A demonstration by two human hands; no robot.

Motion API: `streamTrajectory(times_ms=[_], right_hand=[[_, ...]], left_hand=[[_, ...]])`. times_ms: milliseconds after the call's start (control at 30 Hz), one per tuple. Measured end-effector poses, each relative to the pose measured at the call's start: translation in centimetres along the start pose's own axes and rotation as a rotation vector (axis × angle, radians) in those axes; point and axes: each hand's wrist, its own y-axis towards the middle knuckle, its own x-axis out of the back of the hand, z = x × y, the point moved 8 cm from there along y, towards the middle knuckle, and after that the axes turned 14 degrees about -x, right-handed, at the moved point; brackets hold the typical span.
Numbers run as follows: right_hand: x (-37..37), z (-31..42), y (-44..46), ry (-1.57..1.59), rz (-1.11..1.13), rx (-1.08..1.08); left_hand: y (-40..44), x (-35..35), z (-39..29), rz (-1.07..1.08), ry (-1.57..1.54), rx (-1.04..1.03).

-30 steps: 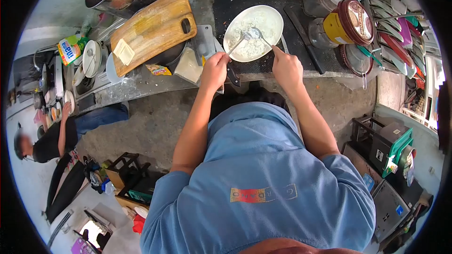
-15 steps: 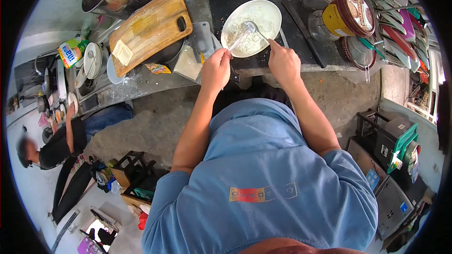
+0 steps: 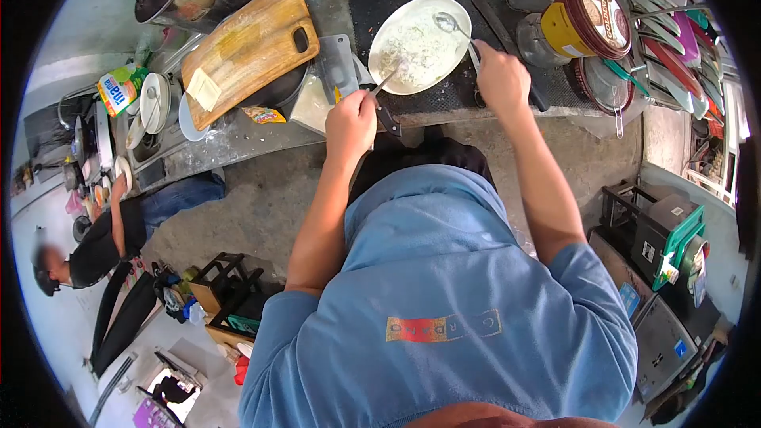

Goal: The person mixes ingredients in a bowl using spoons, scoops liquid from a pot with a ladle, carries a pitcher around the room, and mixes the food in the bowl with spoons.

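A white oval bowl (image 3: pixel 396 28) on the black mat holds a pale, crumbly mixture with green bits. My left hand (image 3: pixel 351 125) is closed on a thin metal utensil (image 3: pixel 387 79) whose far end reaches the mixture at the bowl's near left; its tip is hidden there. Closed on a metal spoon (image 3: pixel 446 22), my right hand (image 3: pixel 502 78) is just off the bowl's right side, with the spoon's head over the far right part of the bowl. A knife with a black handle (image 3: pixel 388 120) lies by my left hand.
Left of the bowl are a cleaver (image 3: pixel 338 68) and a wooden board (image 3: pixel 250 51) bearing a pale block (image 3: pixel 204 90). On the right stand a long dark knife (image 3: pixel 495 25), a glass jar (image 3: pixel 541 41) and a yellow tub (image 3: pixel 564 30). Another person (image 3: pixel 103 246) is at the far left.
My right hand and the spoon have moved right, apart from the left utensil. My left hand has shifted slightly left and down. The bowl appears slightly higher and further left in view.
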Motion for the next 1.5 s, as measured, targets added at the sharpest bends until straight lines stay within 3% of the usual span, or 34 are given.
streamTrajectory(times_ms=[100,233,333,400,533,633,800,900,1133,1333,1400,1500], right_hand=[[-1.6,-1.1,3.1,-0.046,0.049,0.049],[-3.6,-1.2,4.5,0.206,0.213,0.188],[-2.6,-0.3,3.7,0.352,0.259,0.297],[-1.7,-0.4,2.9,0.282,0.331,0.247],[0.1,0.6,0.8,0.188,0.271,0.284],[-1.3,1.5,-0.9,-0.095,0.202,0.377],[-1.7,2.4,-1.0,-0.146,0.196,0.334],[1.3,2.4,-0.1,-0.168,0.124,0.282],[1.1,0.2,0.3,-0.334,0.215,0.208],[2.0,-0.1,-1.2,0.112,0.156,0.158],[2.9,0.4,-1.8,0.090,0.157,0.161],[2.6,1.3,-2.5,0.049,0.152,0.192]], left_hand=[[-0.6,1.0,0.7,0.068,0.043,0.095],[-0.3,0.3,1.9,0.143,0.036,0.238],[0.8,-0.6,2.5,0.063,-0.090,0.194],[0.8,-1.6,3.2,0.064,-0.143,0.243],[1.3,-1.6,3.2,0.017,-0.143,0.121],[1.1,-0.8,2.6,0.050,-0.067,0.045],[1.3,2.2,-0.2,0.056,0.077,-0.018],[1.0,1.7,0.4,0.167,0.120,0.064],[1.9,-1.4,1.1,0.137,-0.148,0.202],[1.7,-2.9,1.5,0.007,-0.254,0.209],[1.0,-3.4,2.1,0.027,-0.322,0.321],[0.8,-3.4,2.4,0.019,-0.377,0.325]])
